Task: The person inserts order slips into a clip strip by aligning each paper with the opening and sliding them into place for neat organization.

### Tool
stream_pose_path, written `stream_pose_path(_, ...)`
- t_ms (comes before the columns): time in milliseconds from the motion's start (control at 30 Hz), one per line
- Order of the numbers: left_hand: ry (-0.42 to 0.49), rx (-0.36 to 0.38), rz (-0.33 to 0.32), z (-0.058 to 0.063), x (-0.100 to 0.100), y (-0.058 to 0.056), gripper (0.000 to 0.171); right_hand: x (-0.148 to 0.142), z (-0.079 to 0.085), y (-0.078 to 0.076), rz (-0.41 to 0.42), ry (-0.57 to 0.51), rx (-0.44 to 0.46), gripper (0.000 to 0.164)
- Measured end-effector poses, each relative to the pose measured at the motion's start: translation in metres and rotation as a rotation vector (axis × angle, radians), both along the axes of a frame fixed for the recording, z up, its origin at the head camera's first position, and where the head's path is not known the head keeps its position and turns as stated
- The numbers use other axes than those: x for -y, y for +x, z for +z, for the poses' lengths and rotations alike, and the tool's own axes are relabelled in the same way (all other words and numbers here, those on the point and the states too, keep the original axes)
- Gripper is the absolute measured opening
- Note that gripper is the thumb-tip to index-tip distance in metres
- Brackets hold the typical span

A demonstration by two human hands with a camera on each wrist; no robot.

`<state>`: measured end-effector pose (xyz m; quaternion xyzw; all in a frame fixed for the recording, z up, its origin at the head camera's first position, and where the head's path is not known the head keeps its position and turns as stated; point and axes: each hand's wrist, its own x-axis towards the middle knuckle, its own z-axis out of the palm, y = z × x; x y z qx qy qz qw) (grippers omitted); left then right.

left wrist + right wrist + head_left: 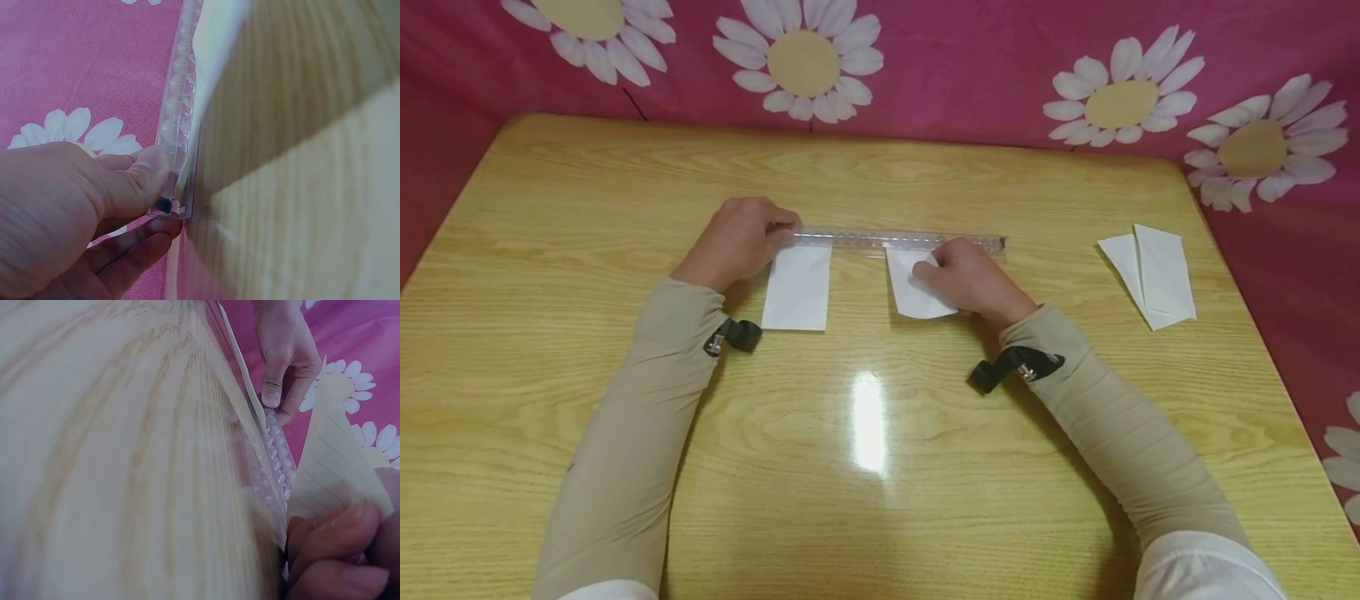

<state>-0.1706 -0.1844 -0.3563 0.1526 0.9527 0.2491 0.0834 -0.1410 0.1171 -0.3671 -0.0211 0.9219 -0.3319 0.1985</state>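
A long, narrow strip of clear plastic with round bumps (861,239) lies across the table. My left hand (741,242) pinches its left end, with the thumb (147,178) on top and fingers below in the left wrist view. A white slip of paper (797,292) extends toward me from the strip beside that hand. Another slip (910,292) reaches the strip's right half, and my right hand (973,279) grips its side. In the right wrist view this lined paper (331,456) stands up from curled fingers. Whether its far edge goes inside the strip I cannot tell.
Two overlapping folded paper slips (1165,275) lie near the right edge of the wooden table (775,483). Behind the table hangs a pink cloth (955,67) with large white daisies. Black straps with small cameras sit on both wrists.
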Motion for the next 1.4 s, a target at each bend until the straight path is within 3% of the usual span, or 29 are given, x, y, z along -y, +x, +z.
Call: stream_pose_path(1400, 0.013, 0.004, -0.011, -0.0017, 0.0013, -0.0015, 0.031, 0.0084, 0.0000, -0.0014, 0.039, 0.025, -0.057, 0.031)
